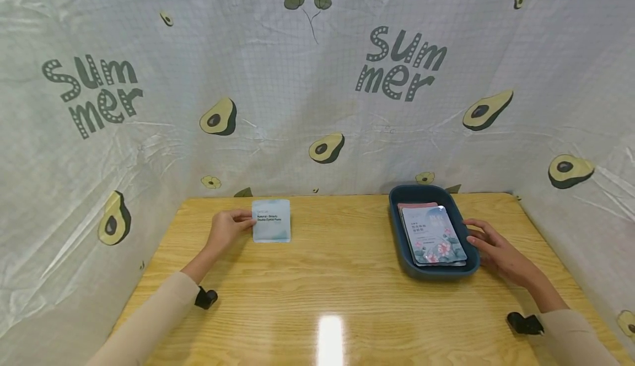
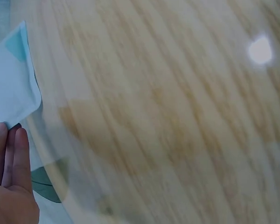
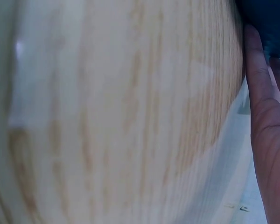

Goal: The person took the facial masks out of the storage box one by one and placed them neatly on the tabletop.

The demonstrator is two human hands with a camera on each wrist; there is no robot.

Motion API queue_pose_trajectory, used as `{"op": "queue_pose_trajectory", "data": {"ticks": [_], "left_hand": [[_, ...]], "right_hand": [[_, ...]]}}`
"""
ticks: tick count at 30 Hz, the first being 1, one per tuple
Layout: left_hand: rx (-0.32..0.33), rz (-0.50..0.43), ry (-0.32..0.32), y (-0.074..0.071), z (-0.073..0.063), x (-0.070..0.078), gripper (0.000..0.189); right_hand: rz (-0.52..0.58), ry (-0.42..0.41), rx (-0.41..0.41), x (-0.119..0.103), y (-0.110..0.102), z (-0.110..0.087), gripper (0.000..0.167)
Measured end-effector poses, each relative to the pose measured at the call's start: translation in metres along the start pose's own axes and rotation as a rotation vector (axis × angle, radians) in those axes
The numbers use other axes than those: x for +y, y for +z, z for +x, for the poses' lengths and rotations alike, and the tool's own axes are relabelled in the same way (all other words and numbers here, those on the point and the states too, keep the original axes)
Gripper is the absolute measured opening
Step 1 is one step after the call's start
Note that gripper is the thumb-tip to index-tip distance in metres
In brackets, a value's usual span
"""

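Note:
In the head view my left hand (image 1: 231, 229) pinches the left edge of a small pale blue and white square packet (image 1: 272, 231) with dark print, near the back of the table. The left wrist view shows thumb and fingers at the edge of this packet (image 2: 14, 79). My right hand (image 1: 503, 256) rests its fingers against the right side of a dark blue plastic basket (image 1: 408, 264). Flat sachets lie stacked inside, a white one with pink flowers (image 1: 431, 233) on top and a pink edge (image 1: 416, 205) showing behind. The right wrist view catches fairly straight fingers (image 3: 257, 70) along the basket's wall.
The wooden table (image 1: 322, 278) has a bright light reflection near its front. A white curtain (image 1: 278, 79) printed with avocados and lettering hangs along the back and both sides, meeting the table's back edge. Small black wrist cameras (image 1: 206, 297) sit at the sleeves.

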State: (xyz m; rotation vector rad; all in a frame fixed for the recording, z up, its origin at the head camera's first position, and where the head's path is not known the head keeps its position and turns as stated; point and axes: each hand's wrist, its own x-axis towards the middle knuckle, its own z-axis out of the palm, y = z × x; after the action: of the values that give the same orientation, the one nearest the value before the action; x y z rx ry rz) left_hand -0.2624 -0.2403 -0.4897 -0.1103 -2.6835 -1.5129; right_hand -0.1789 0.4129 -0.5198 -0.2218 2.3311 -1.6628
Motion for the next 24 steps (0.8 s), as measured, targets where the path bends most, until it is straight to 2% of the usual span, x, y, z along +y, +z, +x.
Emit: {"op": "queue_pose_trajectory", "data": {"ticks": [5, 9, 13, 19, 24], "left_hand": [[-0.04, -0.019, -0.046, -0.005, 0.004, -0.007, 0.025], [-0.106, 0.052, -0.069, -0.011, 0.01, -0.007, 0.024], [-0.175, 0.078, -0.107, -0.018, 0.018, -0.007, 0.024], [-0.241, 0.038, -0.167, -0.026, 0.032, -0.01, 0.024], [-0.27, 0.015, -0.216, -0.029, 0.035, -0.012, 0.027]], "right_hand": [[-0.009, 0.003, 0.004, -0.002, 0.0, 0.0, 0.054], [0.004, 0.0, -0.001, -0.003, 0.001, -0.002, 0.054], [0.031, -0.011, -0.012, -0.004, 0.002, -0.004, 0.054], [0.045, -0.009, -0.006, -0.003, 0.001, -0.004, 0.053], [0.051, -0.011, -0.014, -0.005, 0.002, -0.003, 0.054]]}}
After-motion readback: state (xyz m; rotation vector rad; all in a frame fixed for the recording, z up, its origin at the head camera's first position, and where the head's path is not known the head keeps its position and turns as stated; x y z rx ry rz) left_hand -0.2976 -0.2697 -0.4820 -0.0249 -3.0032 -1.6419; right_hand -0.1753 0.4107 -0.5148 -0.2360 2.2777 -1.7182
